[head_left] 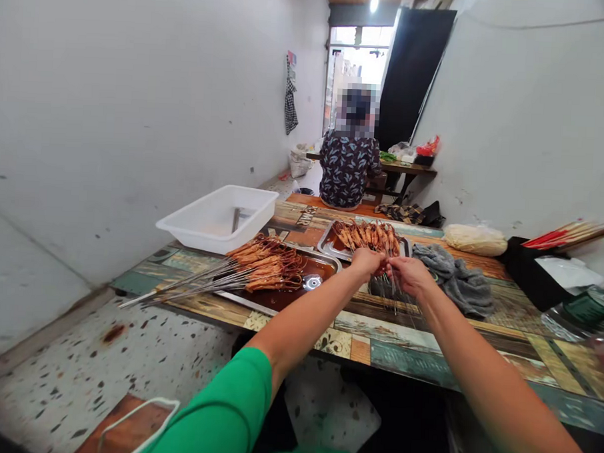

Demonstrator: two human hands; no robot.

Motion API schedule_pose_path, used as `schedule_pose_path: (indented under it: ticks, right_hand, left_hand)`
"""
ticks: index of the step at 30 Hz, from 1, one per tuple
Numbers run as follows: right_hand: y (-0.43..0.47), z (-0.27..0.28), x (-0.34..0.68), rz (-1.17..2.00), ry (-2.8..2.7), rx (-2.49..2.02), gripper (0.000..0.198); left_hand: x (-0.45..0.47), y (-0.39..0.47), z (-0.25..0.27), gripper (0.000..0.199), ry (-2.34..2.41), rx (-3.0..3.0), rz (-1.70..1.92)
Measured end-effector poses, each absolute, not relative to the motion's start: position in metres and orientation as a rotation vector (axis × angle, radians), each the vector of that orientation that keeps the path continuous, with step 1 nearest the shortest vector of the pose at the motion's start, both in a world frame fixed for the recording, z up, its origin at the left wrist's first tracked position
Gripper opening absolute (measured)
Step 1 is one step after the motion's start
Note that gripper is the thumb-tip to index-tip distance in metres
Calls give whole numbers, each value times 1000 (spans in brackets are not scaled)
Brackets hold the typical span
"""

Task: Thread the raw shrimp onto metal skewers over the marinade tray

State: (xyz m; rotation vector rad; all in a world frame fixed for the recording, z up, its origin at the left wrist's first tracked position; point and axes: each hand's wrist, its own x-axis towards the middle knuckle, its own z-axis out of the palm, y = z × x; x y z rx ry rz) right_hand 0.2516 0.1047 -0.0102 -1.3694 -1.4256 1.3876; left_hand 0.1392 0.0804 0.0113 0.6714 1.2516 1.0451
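Observation:
Over the edge of a small metal tray (406, 250), my left hand (368, 264) and my right hand (408, 274) meet with pinched fingers. Between them is a skewer, mostly covered by the fingers. Thin metal skewers (391, 298) point toward me below the hands. Reddish-brown skewered food (365, 235) lies in a row in that tray, its exact kind unclear. To the left, a larger metal tray (286, 309) holds dark brown liquid and a heap of similar skewered food (270, 265). Long metal handles (179, 286) stick out past its left side.
A white plastic tub (216, 233) stands at the table's far left. Grey cloth (454, 280) lies right of my hands, near a bagged pale bundle (474, 239) and a black box (523, 269) with red-and-tan sticks. Another person (349, 165) sits beyond the table, back turned.

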Motion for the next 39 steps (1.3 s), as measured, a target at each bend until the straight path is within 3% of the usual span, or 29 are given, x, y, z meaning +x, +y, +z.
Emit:
schedule_pose_path:
  ticks: [22,26,31,39]
  right_hand:
    - [71,-4,255,1218,-1718,-1428,15]
    - [88,-3,275,1004,-1799,-1593,27]
    - [117,-8,299,658,-1867,-1832,14]
    - [136,-8,284,597,-1848,-2016,14]
  left_hand:
    - [133,93,16,12,1240,605,980]
    - [120,95,20,11,1243,609,964]
    - [112,95,21,9,1261,624,964]
    - [113,95,19,9,1251,621,949]
